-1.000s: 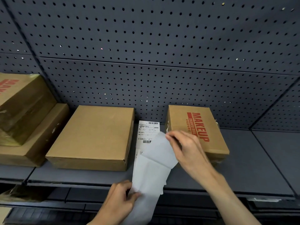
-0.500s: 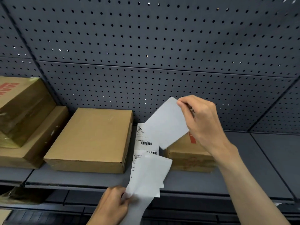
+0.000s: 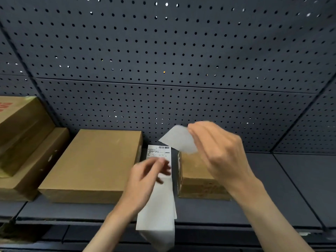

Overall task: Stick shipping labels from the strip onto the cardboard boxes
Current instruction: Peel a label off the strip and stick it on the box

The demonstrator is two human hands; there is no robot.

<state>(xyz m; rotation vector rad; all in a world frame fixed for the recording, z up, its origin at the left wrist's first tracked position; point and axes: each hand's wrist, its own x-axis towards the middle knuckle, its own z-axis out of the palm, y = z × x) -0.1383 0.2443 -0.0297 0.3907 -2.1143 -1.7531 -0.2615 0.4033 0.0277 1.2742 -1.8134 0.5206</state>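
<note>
Label strip (image 3: 160, 200): white, lying on shelf (image 3: 272, 197), overhanging its front edge. Peeled label (image 3: 179, 140): above strip, pinched in right hand (image 3: 218, 155) fingers. Left hand (image 3: 145, 177): blurred over strip, grip indeterminate. Large box (image 3: 94, 164) left of strip; small box (image 3: 198, 179) right.

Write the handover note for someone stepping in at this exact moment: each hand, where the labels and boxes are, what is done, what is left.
Right hand pinches a peeled label in the air above the small box.
Left hand is over the label strip, blurred, grip unclear.
The strip lies between the small box and the large flat box, trailing off the shelf edge.
Done: one label peeled.
Left: stick it on; no label shows on the visible box faces.
</note>
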